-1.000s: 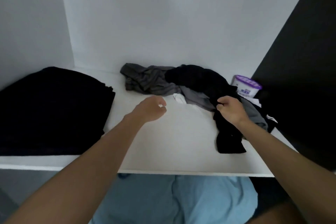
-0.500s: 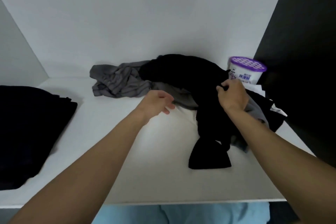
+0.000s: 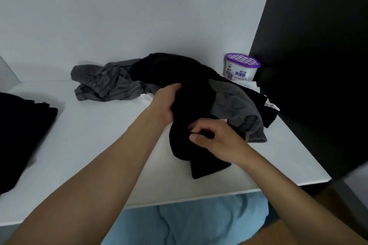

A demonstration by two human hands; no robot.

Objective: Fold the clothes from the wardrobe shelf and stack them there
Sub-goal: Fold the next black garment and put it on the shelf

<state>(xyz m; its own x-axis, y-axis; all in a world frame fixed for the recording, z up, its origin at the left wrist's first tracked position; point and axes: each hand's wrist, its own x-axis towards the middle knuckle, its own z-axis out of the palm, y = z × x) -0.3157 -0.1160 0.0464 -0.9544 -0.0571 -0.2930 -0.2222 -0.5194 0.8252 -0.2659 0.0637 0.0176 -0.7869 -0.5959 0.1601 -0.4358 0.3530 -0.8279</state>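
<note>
On the wardrobe shelf [image 3: 95,145], a folded black stack [image 3: 22,135] lies at 9 o'clock and a crumpled grey garment [image 3: 107,83] toward 12. The left hand [image 3: 165,103] grips the black garment [image 3: 191,89] at 1 o'clock, fingers curled into it. The right hand [image 3: 215,141] pinches its lower part. A purple-lidded tub [image 3: 242,69] stands at 2 o'clock.

The white tub [image 3: 241,72] with a purple lid carries blue Chinese characters on its side, which look like "除湿盒"; the smaller print is too blurred to read.
</note>
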